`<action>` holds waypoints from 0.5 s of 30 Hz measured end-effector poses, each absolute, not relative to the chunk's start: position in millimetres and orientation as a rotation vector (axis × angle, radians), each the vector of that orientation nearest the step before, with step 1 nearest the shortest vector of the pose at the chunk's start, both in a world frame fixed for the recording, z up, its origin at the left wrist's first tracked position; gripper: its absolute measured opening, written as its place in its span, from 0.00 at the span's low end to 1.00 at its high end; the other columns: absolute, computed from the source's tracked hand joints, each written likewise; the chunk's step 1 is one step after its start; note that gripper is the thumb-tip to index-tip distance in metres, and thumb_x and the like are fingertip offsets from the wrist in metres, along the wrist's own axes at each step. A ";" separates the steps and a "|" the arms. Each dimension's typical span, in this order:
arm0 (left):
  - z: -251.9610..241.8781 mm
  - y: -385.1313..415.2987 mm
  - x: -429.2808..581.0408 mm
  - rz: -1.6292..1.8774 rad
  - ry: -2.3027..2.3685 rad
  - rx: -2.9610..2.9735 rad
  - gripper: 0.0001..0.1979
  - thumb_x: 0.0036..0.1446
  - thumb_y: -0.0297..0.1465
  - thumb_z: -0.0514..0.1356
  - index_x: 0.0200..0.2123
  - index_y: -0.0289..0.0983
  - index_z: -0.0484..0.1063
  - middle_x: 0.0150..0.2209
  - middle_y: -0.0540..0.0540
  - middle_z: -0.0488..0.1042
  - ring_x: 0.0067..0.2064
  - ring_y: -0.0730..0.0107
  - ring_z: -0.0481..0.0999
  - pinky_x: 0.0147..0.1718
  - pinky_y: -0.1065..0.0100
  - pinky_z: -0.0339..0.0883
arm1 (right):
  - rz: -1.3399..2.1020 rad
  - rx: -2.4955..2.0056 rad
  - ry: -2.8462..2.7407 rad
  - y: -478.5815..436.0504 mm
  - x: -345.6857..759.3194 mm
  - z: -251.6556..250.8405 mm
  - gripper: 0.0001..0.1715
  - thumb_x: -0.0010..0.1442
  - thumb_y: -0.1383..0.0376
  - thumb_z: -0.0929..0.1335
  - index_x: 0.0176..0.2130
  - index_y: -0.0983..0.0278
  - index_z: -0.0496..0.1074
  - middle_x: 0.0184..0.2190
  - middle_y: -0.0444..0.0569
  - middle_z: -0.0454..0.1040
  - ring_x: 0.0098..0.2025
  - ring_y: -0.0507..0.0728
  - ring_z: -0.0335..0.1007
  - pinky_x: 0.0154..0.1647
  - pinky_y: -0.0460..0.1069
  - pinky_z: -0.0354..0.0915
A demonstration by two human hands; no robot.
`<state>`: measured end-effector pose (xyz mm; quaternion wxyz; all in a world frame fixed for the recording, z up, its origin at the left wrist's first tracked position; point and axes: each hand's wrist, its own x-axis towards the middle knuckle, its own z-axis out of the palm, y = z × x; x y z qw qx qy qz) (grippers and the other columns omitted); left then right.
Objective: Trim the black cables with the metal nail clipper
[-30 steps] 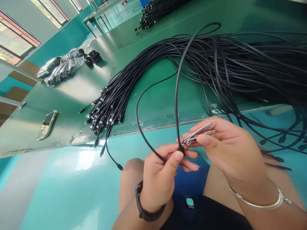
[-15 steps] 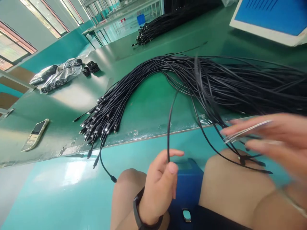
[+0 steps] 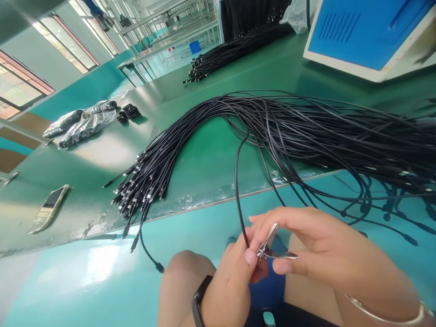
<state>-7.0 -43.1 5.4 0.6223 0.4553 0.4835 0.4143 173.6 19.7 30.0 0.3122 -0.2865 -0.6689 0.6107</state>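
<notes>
Pinching a black cable point(image 3: 238, 190) in L hand point(image 3: 231, 290), fingers curled closed around it. Cable runs up from that hand toward big bundle of cables point(image 3: 306, 131) lying across green desk point(image 3: 211, 154). R hand point(image 3: 327, 254) also closed, holding small metal clippers point(image 3: 269, 245) btw thumb & fingers, clipper tips right by L hand's fingers, where cable goes in. Can't tell if clippers are biting cable, spot hidden by fingers. Both hands low over person's lap, just past desk edge, knee point(image 3: 180, 281) beside L hand. Black wristband point(image 3: 199, 295) on L wrist, metal bangle point(image 3: 384, 315) on R wrist. On desk: fan of cable ends w/ metal plugs point(image 3: 139, 186) left of bundle, a few hanging over edge. Old phone point(image 3: 49, 209) further left, face up. Clear plastic bags point(image 3: 81, 125) w/ black stuff inside toward far left, small black coils point(image 3: 129, 113) just beside them. More cables point(image 3: 235, 52) piled further back, blue & white box point(image 3: 368, 36) top right. Loose cable ends hang past desk edge on R side, over teal floor point(image 3: 85, 272).
</notes>
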 end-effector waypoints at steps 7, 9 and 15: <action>6.9 -39.1 -17.6 0.870 1.078 0.949 0.22 0.67 0.45 0.47 0.53 0.41 0.73 0.24 0.50 0.59 0.28 0.69 0.56 0.26 0.68 0.52 | 1.655 -0.632 -1.617 23.9 169.7 27.9 0.09 0.59 0.58 0.72 0.41 0.58 0.76 0.39 0.45 0.79 0.48 0.58 0.75 0.65 0.58 0.57; 3.8 -38.0 -19.4 0.871 1.094 0.949 0.21 0.67 0.44 0.48 0.44 0.38 0.76 0.25 0.49 0.63 0.27 0.71 0.58 0.26 0.69 0.55 | 1.709 -0.680 -1.569 22.4 169.2 27.2 0.10 0.58 0.58 0.73 0.40 0.58 0.77 0.40 0.48 0.79 0.52 0.61 0.73 0.60 0.58 0.64; 0.4 -31.7 -19.0 0.713 1.008 1.012 0.18 0.64 0.42 0.56 0.35 0.33 0.77 0.31 0.43 0.74 0.30 0.70 0.73 0.29 0.69 0.66 | 1.773 -0.780 -1.366 21.7 158.8 27.6 0.08 0.58 0.59 0.73 0.38 0.59 0.76 0.38 0.50 0.78 0.43 0.61 0.78 0.34 0.49 0.77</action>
